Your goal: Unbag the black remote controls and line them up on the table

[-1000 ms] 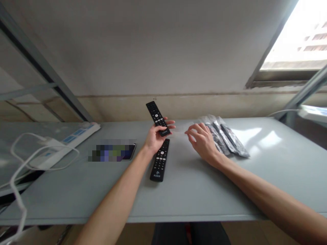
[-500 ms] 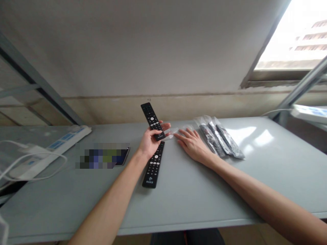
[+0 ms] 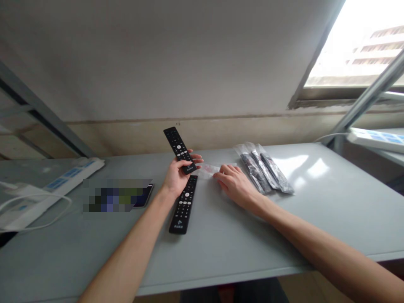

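Observation:
My left hand [image 3: 179, 174] holds a black remote control [image 3: 177, 145], tilted above the table, its buttons facing me and the thumb across its lower end. A second black remote control [image 3: 184, 206] lies face up on the table just below that hand. My right hand [image 3: 233, 183] rests on the table with its fingers curled over a clear plastic bag [image 3: 206, 170]. The bag lies flat and crumpled, partly hidden under the fingers. Close to the right hand's far side are several remotes in clear plastic sleeves [image 3: 267, 170], side by side.
A phone [image 3: 144, 197], partly blurred out, lies left of the remotes. Farther left is a white power strip [image 3: 59, 189] with a cable [image 3: 67, 206]. Another power strip [image 3: 375, 141] sits at the right. Behind the grey table [image 3: 252, 248] stands a wall with a window.
My right hand's fingers, spread flat before, have curled in over the plastic bag. My left hand still holds the remote control. The whole view has shifted slightly.

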Available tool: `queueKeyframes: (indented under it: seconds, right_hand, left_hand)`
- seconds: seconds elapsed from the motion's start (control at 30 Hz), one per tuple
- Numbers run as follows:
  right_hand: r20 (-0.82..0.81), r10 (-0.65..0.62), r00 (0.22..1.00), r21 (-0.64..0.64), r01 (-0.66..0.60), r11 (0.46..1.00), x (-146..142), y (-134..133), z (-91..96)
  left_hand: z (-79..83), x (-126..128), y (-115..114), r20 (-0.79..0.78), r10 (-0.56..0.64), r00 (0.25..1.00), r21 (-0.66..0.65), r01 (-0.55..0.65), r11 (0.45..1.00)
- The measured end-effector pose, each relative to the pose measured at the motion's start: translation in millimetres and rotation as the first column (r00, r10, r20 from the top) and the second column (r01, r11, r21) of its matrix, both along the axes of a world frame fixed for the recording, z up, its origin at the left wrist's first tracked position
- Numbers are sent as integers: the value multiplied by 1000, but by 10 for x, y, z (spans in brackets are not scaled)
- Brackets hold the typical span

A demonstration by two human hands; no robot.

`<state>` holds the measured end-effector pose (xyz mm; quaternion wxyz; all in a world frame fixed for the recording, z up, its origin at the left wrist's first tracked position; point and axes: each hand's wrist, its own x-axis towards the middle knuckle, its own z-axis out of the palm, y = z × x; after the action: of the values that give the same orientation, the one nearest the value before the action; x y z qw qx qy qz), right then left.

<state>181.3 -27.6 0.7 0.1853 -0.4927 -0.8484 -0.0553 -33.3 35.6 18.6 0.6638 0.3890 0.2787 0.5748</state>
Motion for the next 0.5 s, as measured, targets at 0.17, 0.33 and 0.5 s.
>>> queueKeyframes:
  seconds: [0.17,0.33,0.5]
  right_hand:
    - [-58,-9,998,62,13,998,39,84,-15]
    - [-150,-65,987,168,90,982,56,102,-6]
    - [-76,-71,995,47,74,996,13,99,-82]
  left_hand:
    - [7,2,-13,-21,-13,1000,4,13,1000]
    - [8,4,-16,30,-34,999,-20,34,999]
    - [0,-5,3,29,-14,999,-63,16,998]
